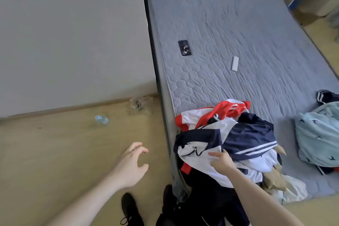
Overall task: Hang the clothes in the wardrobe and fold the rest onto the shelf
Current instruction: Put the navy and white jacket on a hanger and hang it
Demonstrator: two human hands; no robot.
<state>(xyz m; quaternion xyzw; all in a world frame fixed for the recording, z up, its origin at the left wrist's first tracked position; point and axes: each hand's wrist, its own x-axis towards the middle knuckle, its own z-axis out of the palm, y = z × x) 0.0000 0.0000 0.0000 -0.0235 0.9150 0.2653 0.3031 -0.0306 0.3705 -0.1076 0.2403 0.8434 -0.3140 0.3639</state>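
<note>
Bed [256,24] carries clothes pile [229,143], phone [185,47], perhaps a remote [235,63].
</note>
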